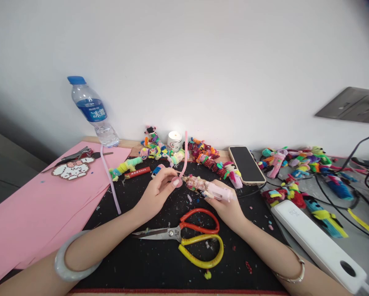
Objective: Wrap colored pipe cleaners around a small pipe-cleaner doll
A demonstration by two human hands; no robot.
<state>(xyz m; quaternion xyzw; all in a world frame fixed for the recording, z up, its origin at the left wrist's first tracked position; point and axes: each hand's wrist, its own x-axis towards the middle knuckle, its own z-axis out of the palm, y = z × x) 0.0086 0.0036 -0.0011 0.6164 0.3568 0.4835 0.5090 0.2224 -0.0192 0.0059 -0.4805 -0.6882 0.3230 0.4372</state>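
Left hand [159, 187] pinches a fuzzy pink pipe cleaner [184, 158] by its lower end, right hand [223, 201] grips a small pink doll-shaped craft figure [207, 188], both just above the black mat [125, 246]. Red-and-yellow-handled scissors [187, 238] lie nearby on the table.

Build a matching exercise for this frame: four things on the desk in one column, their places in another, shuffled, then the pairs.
Things:
1. scissors
2. water bottle
3. phone
4. pink stick

Places:
A. standing at the back left, by the wall
B. held in the right hand
C. lying on the black mat between the forearms
D. face up, right of the candle

Pairs: 1-C, 2-A, 3-D, 4-B
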